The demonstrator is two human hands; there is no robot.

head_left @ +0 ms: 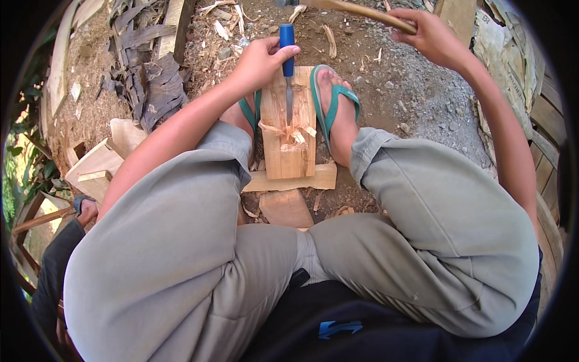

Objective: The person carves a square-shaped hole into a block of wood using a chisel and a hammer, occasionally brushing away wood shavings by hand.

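Note:
My left hand (263, 62) is closed round the blue handle of a chisel (287, 51). The chisel stands nearly upright, its blade tip down in a rough cut in a pale wooden block (274, 160). Curled wood chips (297, 137) stick up around the tip. My right hand (429, 36) grips the wooden handle of a hammer (362, 12), raised to the upper right of the chisel. The hammer's head is partly cut off by the top edge and is apart from the chisel. My feet in green flip-flops (330, 117) flank the block.
The block rests on a flat wood strip (319, 176), with a wood offcut (286, 209) nearer me. Dark bark strips (158, 84) and boards (99, 160) lie left. Grey gravel (434, 102) and crumpled sheeting (503, 66) are at right. Another person's sleeve (54, 265) shows at far left.

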